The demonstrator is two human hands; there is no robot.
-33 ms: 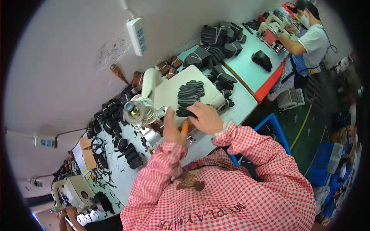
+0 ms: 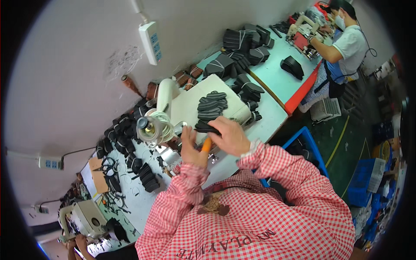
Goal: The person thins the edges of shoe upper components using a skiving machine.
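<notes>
My right hand (image 2: 233,136) pinches the near end of a stack of black curved strips (image 2: 205,127) at the front edge of a cream machine bed. Just left of it, my left hand (image 2: 193,149) is raised with its fingers apart and nothing seen in them. An orange cover (image 2: 207,144) wraps one of its digits, close to the strips. More dark strips (image 2: 212,105) lie overlapped in a row on the machine bed (image 2: 184,106). Beside my left hand stands the machine's head with a coil of pale thread or cord (image 2: 162,126).
Bundles of black pieces (image 2: 221,65) line the wall side of the table, with brown bundles (image 2: 182,78) nearer. Loose black scraps lie at left. A blue crate (image 2: 312,145) stands below, right of the table. A co-worker (image 2: 346,47) sits at another machine, far right; another person's hands (image 2: 80,242) show lower left.
My left hand's fingers have come down slightly and spread. My right hand stays on the strips. The whole view has shifted a little.
</notes>
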